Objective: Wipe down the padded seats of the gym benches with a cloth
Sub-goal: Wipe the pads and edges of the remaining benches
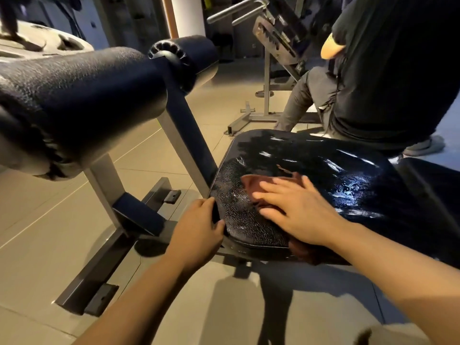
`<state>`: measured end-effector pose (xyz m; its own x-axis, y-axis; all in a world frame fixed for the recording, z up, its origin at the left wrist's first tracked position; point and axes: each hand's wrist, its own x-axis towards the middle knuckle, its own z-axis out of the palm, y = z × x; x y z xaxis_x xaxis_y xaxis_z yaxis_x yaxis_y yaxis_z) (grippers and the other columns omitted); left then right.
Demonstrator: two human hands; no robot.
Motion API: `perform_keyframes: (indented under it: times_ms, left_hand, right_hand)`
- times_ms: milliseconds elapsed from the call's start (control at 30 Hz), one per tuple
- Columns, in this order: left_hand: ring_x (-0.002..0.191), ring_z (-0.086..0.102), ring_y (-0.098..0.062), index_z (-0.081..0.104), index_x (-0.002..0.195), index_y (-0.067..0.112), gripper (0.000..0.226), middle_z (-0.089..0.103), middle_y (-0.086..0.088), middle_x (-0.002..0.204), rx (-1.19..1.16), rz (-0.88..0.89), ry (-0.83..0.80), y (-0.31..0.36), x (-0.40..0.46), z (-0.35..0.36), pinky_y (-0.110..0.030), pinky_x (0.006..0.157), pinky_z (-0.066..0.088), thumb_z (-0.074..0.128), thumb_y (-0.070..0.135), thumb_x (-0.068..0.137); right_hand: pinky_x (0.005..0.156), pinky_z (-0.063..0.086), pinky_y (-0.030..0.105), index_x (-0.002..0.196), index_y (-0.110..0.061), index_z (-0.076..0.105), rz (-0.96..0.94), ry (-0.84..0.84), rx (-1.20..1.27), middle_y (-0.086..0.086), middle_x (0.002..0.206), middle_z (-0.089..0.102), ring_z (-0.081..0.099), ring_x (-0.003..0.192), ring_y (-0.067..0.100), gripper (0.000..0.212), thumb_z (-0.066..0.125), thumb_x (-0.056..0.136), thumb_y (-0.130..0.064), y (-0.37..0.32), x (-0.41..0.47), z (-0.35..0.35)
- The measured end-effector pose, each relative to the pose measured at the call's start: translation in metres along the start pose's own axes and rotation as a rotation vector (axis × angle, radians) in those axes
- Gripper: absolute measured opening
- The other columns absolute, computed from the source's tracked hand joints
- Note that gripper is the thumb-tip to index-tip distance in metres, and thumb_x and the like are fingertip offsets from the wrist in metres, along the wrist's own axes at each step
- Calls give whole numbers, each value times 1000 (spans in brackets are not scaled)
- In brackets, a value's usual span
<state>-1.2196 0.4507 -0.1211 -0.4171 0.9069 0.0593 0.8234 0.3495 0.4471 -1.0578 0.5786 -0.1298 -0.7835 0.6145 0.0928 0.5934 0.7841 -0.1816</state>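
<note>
At lower centre of the frame, the left hand (199,230) grips the padded seat (321,170) by its corner; the right hand (296,210), fingers straight (somewhat blurred), presses a reddish-brown cloth (256,185) flat on it.

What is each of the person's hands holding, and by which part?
The left hand grips the padded seat by its near-left edge. The right hand holds nothing; it presses flat on the reddish-brown cloth.
</note>
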Motion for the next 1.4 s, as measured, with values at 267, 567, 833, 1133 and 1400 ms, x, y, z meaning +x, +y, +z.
perform_keyframes:
  times_ms: [267, 567, 833, 1133, 1400]
  left_hand:
    - [140, 29, -12, 21, 151, 25, 59, 30, 4, 155, 1, -3, -31, -2, -6, 0, -25, 112, 23, 48, 32, 99]
    - [132, 41, -10, 33, 145, 25, 53, 41, 6, 148, -48, -33, 16, -1, -11, 4, -24, 109, 30, 54, 30, 96]
    - [136, 35, -12, 31, 147, 23, 57, 38, 4, 150, -42, 5, -3, -7, -14, -2, -23, 110, 25, 55, 30, 96]
    - [128, 44, -11, 39, 142, 25, 48, 46, 5, 144, -62, -49, 32, -9, -13, 4, -25, 107, 32, 53, 30, 97]
    - [133, 37, -13, 37, 143, 23, 51, 40, 2, 148, -53, -18, 13, -6, -14, 2, -27, 108, 28, 55, 31, 96]
  right_hand:
    - [115, 26, 35, 138, -27, 51, 128, 143, 37, -6, 151, 41, 33, 140, 15, 42, 39, 100, -43, -36, 6, 8]
    - [119, 6, 35, 144, -32, 42, -176, 44, 81, -11, 156, 31, 21, 145, 9, 42, 34, 104, -37, -66, 14, 9]
    - [116, 24, 43, 140, -38, 46, 282, 111, 28, -11, 155, 33, 28, 143, 14, 41, 39, 100, -44, 2, 12, 8]
    - [117, 24, 35, 142, -26, 47, -151, 137, 53, -6, 152, 39, 30, 141, 13, 42, 39, 102, -34, -87, 20, 19]
    - [112, 24, 29, 139, -24, 50, 168, 133, 48, -4, 151, 40, 33, 139, 15, 41, 40, 102, -37, -19, 29, 7]
